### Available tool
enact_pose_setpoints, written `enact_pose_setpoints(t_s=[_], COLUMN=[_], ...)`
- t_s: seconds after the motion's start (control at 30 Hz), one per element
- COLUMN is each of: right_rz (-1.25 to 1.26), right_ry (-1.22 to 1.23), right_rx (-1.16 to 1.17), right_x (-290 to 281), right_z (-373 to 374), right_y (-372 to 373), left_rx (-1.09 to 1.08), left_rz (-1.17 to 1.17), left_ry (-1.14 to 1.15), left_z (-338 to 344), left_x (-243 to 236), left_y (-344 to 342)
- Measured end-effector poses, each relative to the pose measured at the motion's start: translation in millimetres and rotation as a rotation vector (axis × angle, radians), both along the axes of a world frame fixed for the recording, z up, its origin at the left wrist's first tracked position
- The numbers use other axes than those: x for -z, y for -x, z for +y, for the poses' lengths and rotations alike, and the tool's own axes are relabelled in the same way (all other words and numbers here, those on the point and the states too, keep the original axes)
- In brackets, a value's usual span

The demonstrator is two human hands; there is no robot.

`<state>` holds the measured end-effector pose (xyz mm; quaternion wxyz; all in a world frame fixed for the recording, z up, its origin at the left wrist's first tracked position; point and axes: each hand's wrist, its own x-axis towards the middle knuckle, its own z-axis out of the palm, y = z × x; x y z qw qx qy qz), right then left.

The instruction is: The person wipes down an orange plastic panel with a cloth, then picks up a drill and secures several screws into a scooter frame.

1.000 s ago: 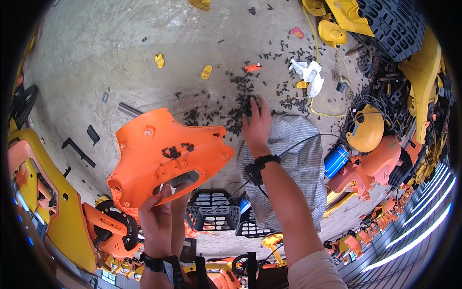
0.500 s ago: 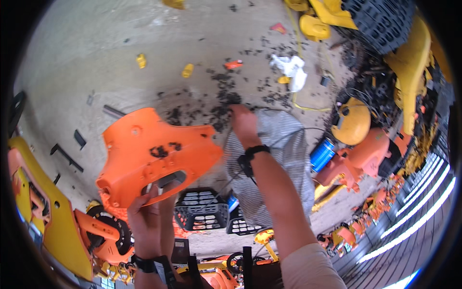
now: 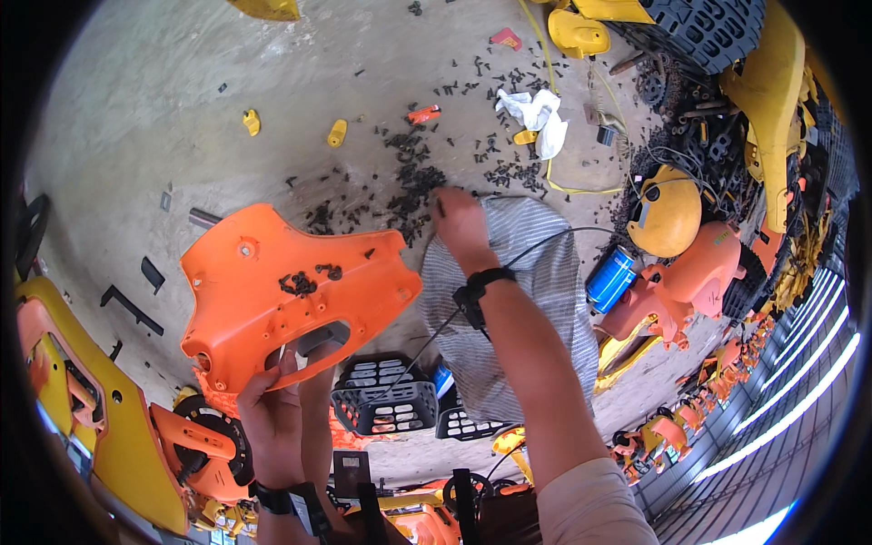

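Looks bright and fairly even, spread with cool light over the concrete floor (image 3: pixel 182 136), with a pale sheen near the top. Blown out to glare along the long white strips (image 3: pixel 788 404) at lower right. Soft and faint in shadow. Crisp through the middle, down to the small dark screws (image 3: pixel 418 177); bent strongly toward the rim, then swallowed by black corners.

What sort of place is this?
Probably a workshop or warehouse for vehicle parts: the left hand holds an orange plastic shell, dark screws litter the floor, and yellow panels lie heaped at right.
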<state>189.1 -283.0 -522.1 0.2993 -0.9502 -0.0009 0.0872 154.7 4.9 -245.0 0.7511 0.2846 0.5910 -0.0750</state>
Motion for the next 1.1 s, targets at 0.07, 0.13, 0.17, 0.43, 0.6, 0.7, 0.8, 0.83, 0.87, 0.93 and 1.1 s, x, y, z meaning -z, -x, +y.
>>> enact_pose_setpoints(t_s=[0.07, 0.13, 0.17, 0.43, 0.6, 0.7, 0.8, 0.83, 0.87, 0.93, 1.1], right_rz=[-0.001, -0.005, -0.069, 0.068, 0.123, 0.151, 0.307, 0.324, 0.375, 0.34, 0.15], right_ry=[-0.061, -0.15, -0.076, 0.184, 0.11, 0.141, 0.111, 0.145, 0.299, 0.314, 0.241], right_rx=[0.21, 0.553, 0.471, -0.071, -0.183, -0.181, -0.162, -0.207, -0.334, -0.41, -0.336], right_x=[-22.0, -51.3, -48.6, -5.5, 4.1, -13.5, -34.3, -36.4, -40.3, -29.1, -15.0], right_z=[-6.7, -13.7, -11.9, 57.2, 68.5, 63.0, 54.7, 51.0, 54.1, 54.6, 54.1], right_y=[-16.8, -41.6, -45.9, -23.5, 46.1, 43.4, 11.8, 1.8, -1.2, 7.0, 27.5], left_rx=[-0.002, 0.013, -0.006, -0.12, -0.203, -0.196, -0.161, -0.173, -0.185, -0.193, -0.167], left_rz=[0.004, 0.001, 0.002, -0.073, -0.025, -0.027, -0.012, -0.024, -0.036, -0.011, -0.036], left_ry=[0.003, -0.041, -0.038, 0.042, 0.088, 0.041, 0.028, 0.056, 0.085, 0.075, 0.059], left_z=[2.5, 6.4, 6.8, 16.0, 20.6, 18.4, 23.8, 25.7, 26.0, 24.7, 23.8], left_x=[10.8, 10.6, 8.6, 18.2, 14.0, 12.2, 3.7, 6.0, 7.1, 7.2, 11.4], left_y=[9.4, 10.0, 8.5, 11.8, 17.0, 14.4, 12.8, 13.4, 13.7, 14.6, 16.4])
